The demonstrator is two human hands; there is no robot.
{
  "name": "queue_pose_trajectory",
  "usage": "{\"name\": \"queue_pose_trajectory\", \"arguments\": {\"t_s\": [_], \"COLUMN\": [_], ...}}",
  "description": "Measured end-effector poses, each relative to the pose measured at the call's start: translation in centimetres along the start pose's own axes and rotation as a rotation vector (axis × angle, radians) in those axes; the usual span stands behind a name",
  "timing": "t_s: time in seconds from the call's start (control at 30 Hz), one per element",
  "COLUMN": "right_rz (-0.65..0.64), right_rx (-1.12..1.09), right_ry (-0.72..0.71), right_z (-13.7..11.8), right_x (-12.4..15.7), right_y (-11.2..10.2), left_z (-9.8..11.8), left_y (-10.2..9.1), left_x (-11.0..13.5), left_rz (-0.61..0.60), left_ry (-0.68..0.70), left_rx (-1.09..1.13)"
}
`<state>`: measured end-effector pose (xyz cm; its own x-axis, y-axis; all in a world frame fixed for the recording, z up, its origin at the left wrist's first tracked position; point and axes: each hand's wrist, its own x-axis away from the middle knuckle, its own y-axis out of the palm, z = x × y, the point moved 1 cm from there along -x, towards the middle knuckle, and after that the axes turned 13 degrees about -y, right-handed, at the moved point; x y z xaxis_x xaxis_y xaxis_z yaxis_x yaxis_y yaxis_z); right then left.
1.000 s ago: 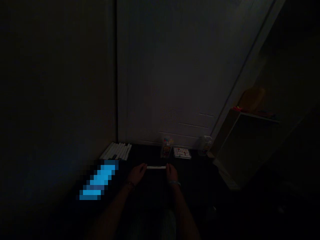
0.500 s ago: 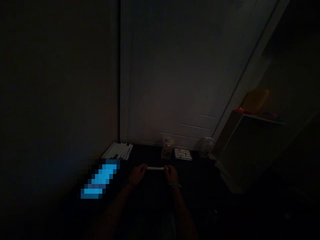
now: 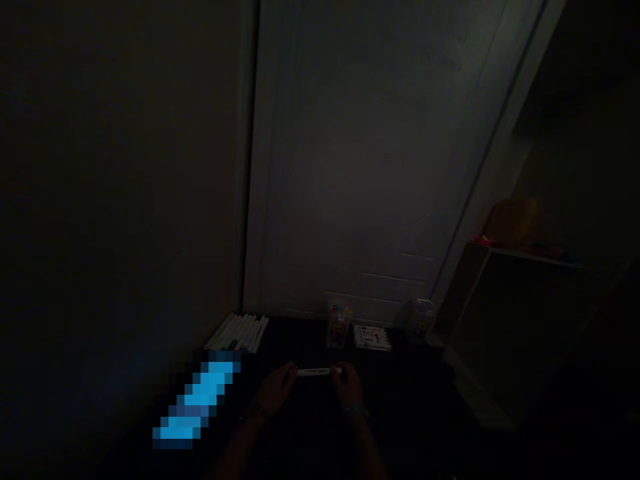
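Note:
The scene is very dark. A slim white stick-like object (image 3: 317,372), perhaps a marker, is held level between both hands. My left hand (image 3: 276,390) pinches its left end. My right hand (image 3: 349,385), with a pale band at the wrist, pinches its right end. Both hands hover over a dark table (image 3: 400,400) near its middle. A row of several white sticks (image 3: 240,331) lies side by side at the back left of the table.
A glowing blue blurred patch (image 3: 196,400) lies on the table's left. Small containers (image 3: 338,325), a flat printed pack (image 3: 373,337) and a clear jar (image 3: 420,319) stand along the back by a pale door (image 3: 375,167). A white shelf unit (image 3: 500,320) stands at right.
The camera has tilted up, so the hands and table sit lower in the picture. Both hands keep hold of the white stick, a little closer together.

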<state>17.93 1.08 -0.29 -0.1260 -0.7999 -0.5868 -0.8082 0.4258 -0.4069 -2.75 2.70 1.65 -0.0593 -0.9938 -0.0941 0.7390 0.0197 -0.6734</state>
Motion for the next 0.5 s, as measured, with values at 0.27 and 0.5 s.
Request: {"name": "queue_pose_trajectory", "arguments": {"t_s": [0.27, 0.5], "right_rz": [0.015, 0.02], "right_rx": [0.022, 0.034], "right_ry": [-0.055, -0.048], "right_z": [-0.21, 0.08], "right_x": [0.43, 0.42], "right_y": [-0.34, -0.27], "left_z": [-0.3, -0.37], "left_y": [0.14, 0.2], "left_x": [-0.15, -0.05], "left_rz": [-0.009, -0.023], "left_ry": [-0.011, 0.008], "left_rx": [-0.071, -0.091]}}
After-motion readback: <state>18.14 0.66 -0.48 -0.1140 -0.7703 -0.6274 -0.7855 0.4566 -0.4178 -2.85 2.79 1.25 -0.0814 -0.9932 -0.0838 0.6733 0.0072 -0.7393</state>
